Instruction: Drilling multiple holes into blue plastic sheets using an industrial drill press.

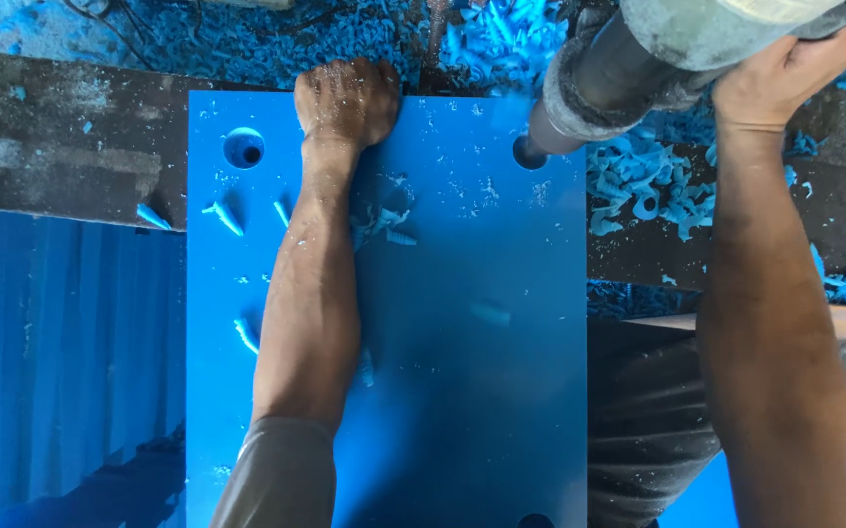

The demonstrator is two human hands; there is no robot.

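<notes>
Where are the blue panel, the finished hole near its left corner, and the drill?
blue panel [482, 372], head view, bare face of the sheet.
finished hole [244, 149], head view, its dark centre.
drill [609, 68], head view, grey barrel above the bit.
</notes>
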